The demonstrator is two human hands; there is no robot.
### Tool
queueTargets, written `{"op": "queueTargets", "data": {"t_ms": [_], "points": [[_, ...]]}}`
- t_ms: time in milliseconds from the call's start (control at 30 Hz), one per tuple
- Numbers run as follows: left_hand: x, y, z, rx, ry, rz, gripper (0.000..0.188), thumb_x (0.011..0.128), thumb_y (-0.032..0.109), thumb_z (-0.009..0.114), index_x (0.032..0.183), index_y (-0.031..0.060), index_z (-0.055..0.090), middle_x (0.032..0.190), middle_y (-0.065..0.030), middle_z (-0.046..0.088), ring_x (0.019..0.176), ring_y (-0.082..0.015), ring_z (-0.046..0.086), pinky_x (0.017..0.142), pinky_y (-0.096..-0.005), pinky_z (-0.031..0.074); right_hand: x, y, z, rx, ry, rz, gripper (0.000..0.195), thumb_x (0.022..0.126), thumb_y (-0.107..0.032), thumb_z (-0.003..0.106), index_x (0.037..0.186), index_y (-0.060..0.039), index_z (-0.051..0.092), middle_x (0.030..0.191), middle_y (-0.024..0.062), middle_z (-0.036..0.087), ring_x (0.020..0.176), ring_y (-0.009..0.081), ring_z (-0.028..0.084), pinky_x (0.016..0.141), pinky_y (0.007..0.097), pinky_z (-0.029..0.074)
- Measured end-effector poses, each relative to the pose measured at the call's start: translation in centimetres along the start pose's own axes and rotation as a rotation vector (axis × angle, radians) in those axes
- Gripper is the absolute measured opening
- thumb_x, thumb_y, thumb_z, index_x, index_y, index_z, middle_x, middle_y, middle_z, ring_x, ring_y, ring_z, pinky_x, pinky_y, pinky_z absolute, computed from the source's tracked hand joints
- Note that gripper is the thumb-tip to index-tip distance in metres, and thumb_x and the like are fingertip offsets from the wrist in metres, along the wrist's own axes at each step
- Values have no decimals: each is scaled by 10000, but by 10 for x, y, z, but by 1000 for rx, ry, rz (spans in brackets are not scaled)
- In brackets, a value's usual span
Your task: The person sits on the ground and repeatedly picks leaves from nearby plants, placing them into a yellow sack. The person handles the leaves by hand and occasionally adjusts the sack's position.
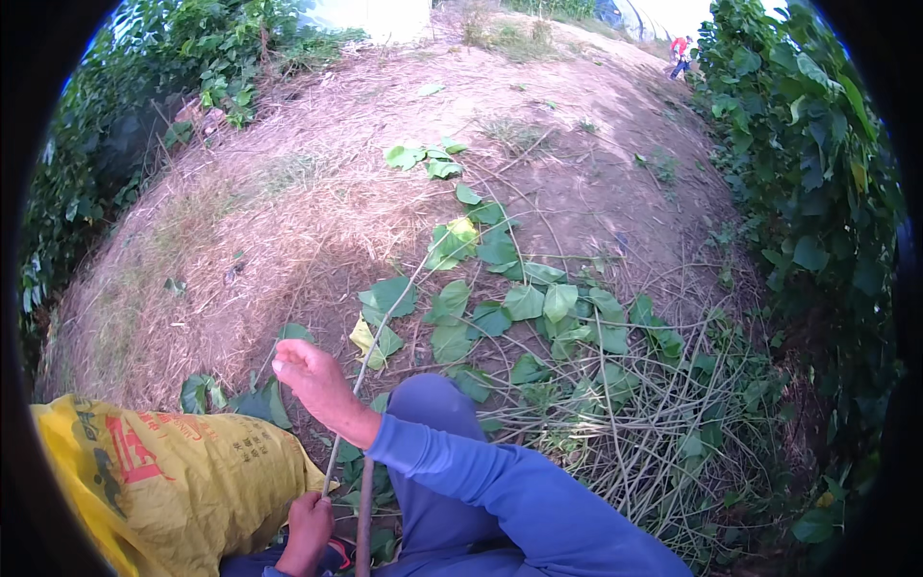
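Note:
My left hand (pixel 310 530), low in the view, is closed around the lower end of a long thin plant stem (pixel 390 312). The stem slants up and away over the ground, with green and yellowing leaves (pixel 452 244) near its far end. My right hand (pixel 315 379) is raised over leaves left of the stem, fingers curled; a leaf (pixel 294 332) lies just beyond the fingertips. Whether it pinches anything cannot be told. A thicker wooden stick (pixel 365 512) stands between my left hand and my bent knee. A yellow woven sack (pixel 187 476) bearing print lies at the left.
A heap of cut, mostly bare stems (pixel 649 440) lies at the right, with loose broad leaves (pixel 523 303) before it. Leafy vines rise at the left (pixel 108 144) and right (pixel 807 180). Dry straw covers the ground (pixel 346 209). A person (pixel 680 56) in red is far off.

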State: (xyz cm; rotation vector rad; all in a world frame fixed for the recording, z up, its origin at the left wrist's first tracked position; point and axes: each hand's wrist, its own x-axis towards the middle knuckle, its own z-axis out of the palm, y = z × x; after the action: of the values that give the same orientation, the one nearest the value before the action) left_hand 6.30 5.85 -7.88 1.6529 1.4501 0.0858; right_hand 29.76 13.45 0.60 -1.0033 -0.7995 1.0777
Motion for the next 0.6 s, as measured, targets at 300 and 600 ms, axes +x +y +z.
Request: {"op": "queueTargets", "data": {"t_ms": [300,600], "points": [[49,26,17,34,54,13,247,856,182,544,826,-44,640,668,-205,610,663,-323,633,628,-445,468,2,6,-4,144,-51,51,453,907,-325,617,1237,-23,543,1080,40,607,918,110,589,709,261,478],[73,36,29,-8,41,28,238,843,177,556,831,-44,645,682,-206,624,649,-335,634,617,-444,476,0,-2,-12,214,-86,103,431,908,-335,620,1209,-33,557,988,7,595,873,85,571,682,242,464]]}}
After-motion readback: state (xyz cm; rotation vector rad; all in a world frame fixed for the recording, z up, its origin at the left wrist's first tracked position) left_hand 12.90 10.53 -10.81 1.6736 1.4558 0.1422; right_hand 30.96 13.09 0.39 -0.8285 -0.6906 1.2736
